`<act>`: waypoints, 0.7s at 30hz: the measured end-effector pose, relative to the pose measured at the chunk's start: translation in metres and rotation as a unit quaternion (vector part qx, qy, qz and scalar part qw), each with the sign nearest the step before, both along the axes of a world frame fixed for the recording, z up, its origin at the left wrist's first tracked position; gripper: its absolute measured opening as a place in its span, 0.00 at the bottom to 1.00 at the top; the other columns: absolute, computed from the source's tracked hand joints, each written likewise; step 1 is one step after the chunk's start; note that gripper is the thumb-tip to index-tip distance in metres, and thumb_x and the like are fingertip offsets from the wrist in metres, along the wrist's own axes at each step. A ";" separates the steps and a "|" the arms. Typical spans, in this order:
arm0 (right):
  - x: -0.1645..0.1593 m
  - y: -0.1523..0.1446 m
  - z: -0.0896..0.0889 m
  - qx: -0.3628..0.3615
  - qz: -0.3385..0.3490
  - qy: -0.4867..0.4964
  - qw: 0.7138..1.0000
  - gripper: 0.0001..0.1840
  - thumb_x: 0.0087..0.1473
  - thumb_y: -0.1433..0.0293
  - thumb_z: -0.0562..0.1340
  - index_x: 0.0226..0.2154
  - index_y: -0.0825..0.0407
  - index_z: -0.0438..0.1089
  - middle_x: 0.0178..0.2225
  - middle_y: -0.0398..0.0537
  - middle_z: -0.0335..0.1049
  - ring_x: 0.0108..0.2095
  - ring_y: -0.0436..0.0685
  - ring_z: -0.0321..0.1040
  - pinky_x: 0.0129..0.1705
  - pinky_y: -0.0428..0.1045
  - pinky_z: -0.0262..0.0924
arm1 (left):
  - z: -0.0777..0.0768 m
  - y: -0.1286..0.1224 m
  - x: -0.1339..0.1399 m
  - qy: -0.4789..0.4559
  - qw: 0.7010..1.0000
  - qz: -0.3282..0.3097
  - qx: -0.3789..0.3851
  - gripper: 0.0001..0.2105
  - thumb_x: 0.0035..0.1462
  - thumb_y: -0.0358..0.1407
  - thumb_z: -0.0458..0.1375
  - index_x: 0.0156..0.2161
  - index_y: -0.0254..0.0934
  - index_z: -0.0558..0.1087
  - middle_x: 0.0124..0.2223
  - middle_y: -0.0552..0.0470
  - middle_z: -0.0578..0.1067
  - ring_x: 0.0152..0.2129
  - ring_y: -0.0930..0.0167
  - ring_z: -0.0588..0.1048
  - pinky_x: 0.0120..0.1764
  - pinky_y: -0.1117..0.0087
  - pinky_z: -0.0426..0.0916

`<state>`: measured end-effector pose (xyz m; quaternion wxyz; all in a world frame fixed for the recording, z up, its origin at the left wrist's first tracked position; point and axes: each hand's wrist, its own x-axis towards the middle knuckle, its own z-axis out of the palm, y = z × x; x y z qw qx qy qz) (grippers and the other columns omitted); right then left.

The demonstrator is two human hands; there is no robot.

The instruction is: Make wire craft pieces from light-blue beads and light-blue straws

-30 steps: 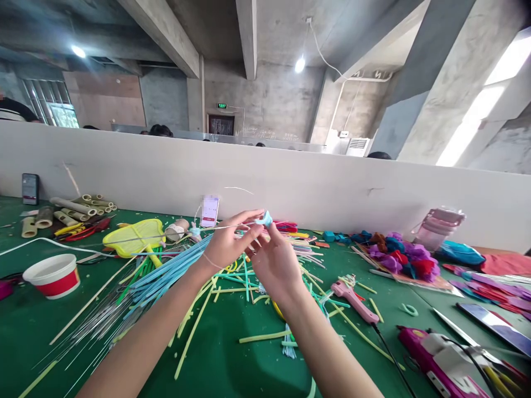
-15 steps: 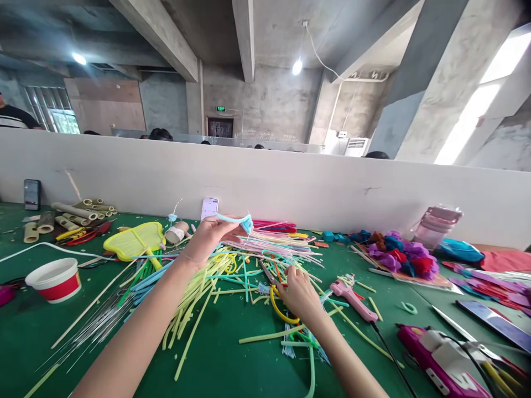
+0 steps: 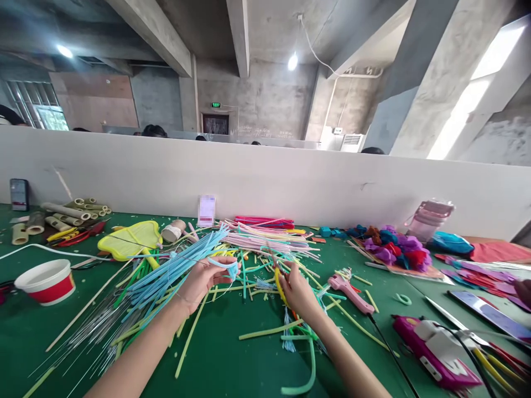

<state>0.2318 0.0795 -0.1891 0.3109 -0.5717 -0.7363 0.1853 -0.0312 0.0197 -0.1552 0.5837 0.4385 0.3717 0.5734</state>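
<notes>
A small bent piece of light blue pipe cleaner (image 3: 233, 270) is pinched in my left hand (image 3: 201, 282), with a thin wire trailing from it. My right hand (image 3: 296, 288) is closed around yellow-handled scissors (image 3: 279, 284), whose blades point away toward the back of the table. Just left of my left hand lies a bundle of light blue pipe cleaners (image 3: 178, 265). Pale pink pipe cleaners (image 3: 265, 241) lie behind both hands. Loose yellow-green stems (image 3: 265, 333) and blue tassels (image 3: 288, 331) sit near my right wrist.
A pink glue gun (image 3: 350, 293) lies right of my right hand, its cord running forward. Farther right is a purple power strip (image 3: 435, 351). On the left stand a paper cup (image 3: 46, 282) and a yellow net-like paddle (image 3: 130, 240). A white partition (image 3: 265, 177) closes off the back.
My left hand has come down and nearer with the blue piece, uncovering the blue bundle. My right hand has shifted slightly, turning the scissors more upright. The view has moved a little.
</notes>
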 end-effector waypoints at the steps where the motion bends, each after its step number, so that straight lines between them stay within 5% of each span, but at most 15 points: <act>1: -0.001 -0.001 0.001 0.005 -0.014 0.031 0.999 0.22 0.63 0.66 0.49 0.57 0.58 0.56 0.42 0.59 0.75 0.39 0.62 0.76 0.41 0.53 0.66 | 0.000 0.000 0.002 -0.004 1.000 0.005 -0.003 0.17 0.49 0.38 0.70 0.44 0.33 0.83 0.40 0.42 0.83 0.36 0.64 0.81 0.38 0.68 0.76; 4: -0.009 -0.005 0.007 -0.019 -0.015 0.240 0.971 0.32 0.60 0.59 0.55 0.62 0.55 0.48 0.41 0.52 0.73 0.35 0.58 0.76 0.37 0.52 0.68 | -0.002 0.000 0.007 -0.018 0.999 0.033 -0.006 0.18 0.47 0.39 0.71 0.43 0.34 0.82 0.41 0.43 0.83 0.36 0.64 0.80 0.38 0.67 0.76; 7: -0.019 -0.015 0.013 -0.079 0.026 0.444 0.892 0.43 0.44 0.56 0.71 0.58 0.53 0.56 0.35 0.45 0.73 0.36 0.58 0.74 0.40 0.50 0.67 | -0.005 0.001 0.012 -0.025 0.997 0.069 0.000 0.18 0.45 0.39 0.72 0.42 0.34 0.83 0.44 0.43 0.82 0.37 0.64 0.80 0.39 0.66 0.76; 9: -0.025 -0.021 0.015 -0.107 0.041 0.463 0.879 0.38 0.42 0.55 0.73 0.51 0.53 0.63 0.31 0.43 0.71 0.34 0.57 0.72 0.40 0.50 0.66 | -0.006 0.001 0.014 -0.023 0.997 0.080 0.002 0.18 0.44 0.40 0.72 0.41 0.33 0.83 0.44 0.43 0.82 0.38 0.63 0.80 0.40 0.64 0.77; 15: -0.034 -0.024 0.009 -0.073 0.098 0.390 0.912 0.31 0.52 0.45 0.61 0.46 0.50 0.61 0.35 0.48 0.69 0.38 0.60 0.73 0.38 0.52 0.68 | -0.005 -0.002 0.017 0.010 0.997 0.079 -0.010 0.17 0.46 0.40 0.71 0.41 0.33 0.82 0.44 0.42 0.82 0.38 0.63 0.80 0.41 0.63 0.77; 21: -0.037 -0.027 -0.002 0.034 0.110 0.228 0.967 0.33 0.49 0.53 0.63 0.52 0.50 0.53 0.40 0.51 0.67 0.38 0.58 0.71 0.38 0.51 0.69 | -0.006 0.001 0.016 0.002 0.995 0.099 -0.001 0.17 0.46 0.40 0.71 0.42 0.33 0.82 0.45 0.43 0.82 0.38 0.63 0.79 0.41 0.63 0.77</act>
